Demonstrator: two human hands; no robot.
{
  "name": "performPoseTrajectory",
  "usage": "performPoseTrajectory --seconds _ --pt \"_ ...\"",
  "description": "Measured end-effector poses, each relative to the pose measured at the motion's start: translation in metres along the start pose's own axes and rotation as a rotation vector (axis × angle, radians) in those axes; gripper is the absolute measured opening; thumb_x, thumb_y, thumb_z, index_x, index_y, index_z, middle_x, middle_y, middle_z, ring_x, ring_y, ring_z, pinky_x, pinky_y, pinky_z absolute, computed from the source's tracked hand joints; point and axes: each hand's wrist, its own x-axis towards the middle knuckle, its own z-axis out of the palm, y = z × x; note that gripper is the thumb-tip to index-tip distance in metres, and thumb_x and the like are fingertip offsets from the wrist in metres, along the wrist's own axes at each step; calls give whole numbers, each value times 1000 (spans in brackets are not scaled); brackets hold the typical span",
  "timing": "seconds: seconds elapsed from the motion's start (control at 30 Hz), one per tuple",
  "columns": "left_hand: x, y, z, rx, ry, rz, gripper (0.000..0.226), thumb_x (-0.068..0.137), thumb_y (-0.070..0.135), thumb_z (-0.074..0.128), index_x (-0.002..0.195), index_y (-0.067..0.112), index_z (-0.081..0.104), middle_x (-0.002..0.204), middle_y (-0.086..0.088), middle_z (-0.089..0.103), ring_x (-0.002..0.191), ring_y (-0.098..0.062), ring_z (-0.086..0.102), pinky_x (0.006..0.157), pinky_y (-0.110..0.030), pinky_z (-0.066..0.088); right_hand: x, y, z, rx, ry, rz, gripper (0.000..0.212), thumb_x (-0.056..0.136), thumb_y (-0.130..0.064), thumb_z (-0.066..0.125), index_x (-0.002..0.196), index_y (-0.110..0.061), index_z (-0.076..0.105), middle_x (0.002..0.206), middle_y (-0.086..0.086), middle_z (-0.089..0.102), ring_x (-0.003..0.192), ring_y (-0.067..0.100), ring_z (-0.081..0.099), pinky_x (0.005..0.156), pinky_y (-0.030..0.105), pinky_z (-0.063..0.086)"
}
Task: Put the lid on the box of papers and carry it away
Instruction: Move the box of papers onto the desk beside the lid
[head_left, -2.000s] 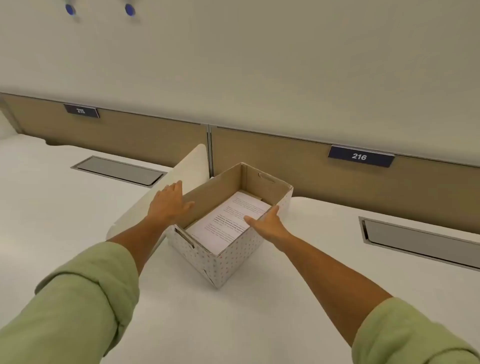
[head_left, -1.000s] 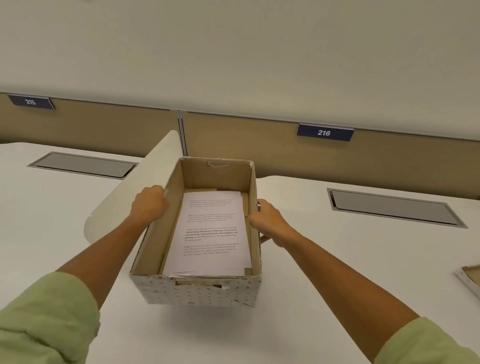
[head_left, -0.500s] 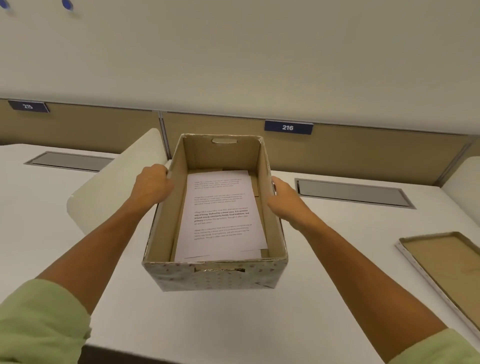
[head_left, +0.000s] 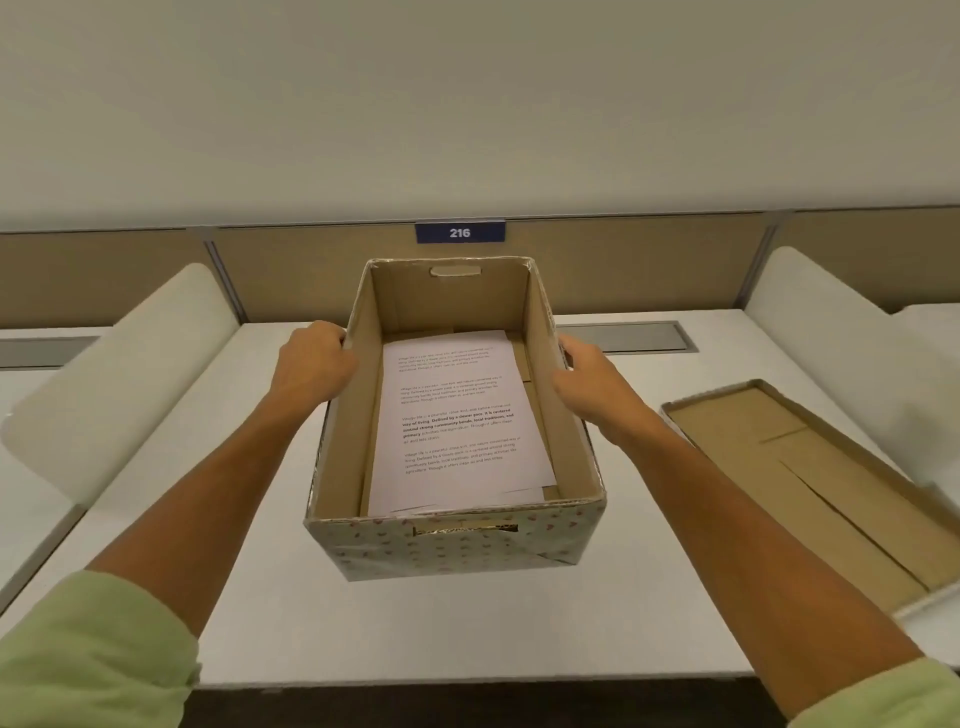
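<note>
Head view: an open rectangular box (head_left: 457, 545) of brown corrugated cardboard sits between 2 bare forearms, its outside covered in pale paper with a small dotted pattern. A slot handle is cut in its near end wall and another in the far wall. Whether its base touches the surface (head_left: 270, 613) cannot be told. Inside lies a flat stack of white papers (head_left: 457, 415), the top sheet printed with short blocks of text, some bold.

The left hand (head_left: 311, 364) is curled shut around the rim of the box's left wall. The right hand (head_left: 582, 379) presses on the right wall, fingers wrapped over the outer side and partly hidden.

The lid (head_left: 810, 483) lies upside down on the surface to the right, apart from the box: a shallow cardboard tray with low walls and folded brown flaps showing inside.

The surface is smooth and white. Rounded off-white dividers (head_left: 130, 374) stand at either side, and a dark blue plate (head_left: 460, 232) reading 216 is fixed to the tan back panel.
</note>
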Motion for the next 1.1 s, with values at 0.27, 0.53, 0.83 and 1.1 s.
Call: performPoseTrajectory --seconds 0.27,0.53,0.83,1.1 --pt "-14 47 53 -78 -84 43 28 96 18 51 72 8 60 58 -2 52 52 -14 50 47 -22 31 -10 48 -31 -7 86 104 26 103 -14 52 128 -17 60 102 -3 65 87 13 62 68 24 50" --pt "-21 45 118 -89 -203 34 32 98 21 50 67 13 56 58 3 52 51 -13 52 47 -22 34 -8 103 -9 -41 106 273 44 103 -11 51 146 -20 48 142 6 60 127 30 59 98 41 52" --pt "-26 16 152 -82 -289 3 30 97 17 47 69 11 56 57 2 52 49 -13 50 48 -24 34 -6 133 20 -10 90 352 50 102 -23 57 150 -28 45 150 1 55 135 30 54 89 30 47" --pt "-38 1 166 -116 -186 -30 30 99 30 47 102 11 70 82 -5 72 60 -14 58 67 -29 47 -5 148 33 -93 71 369 61 106 -13 43 161 -25 20 167 1 29 149 29 37 114 43 39"
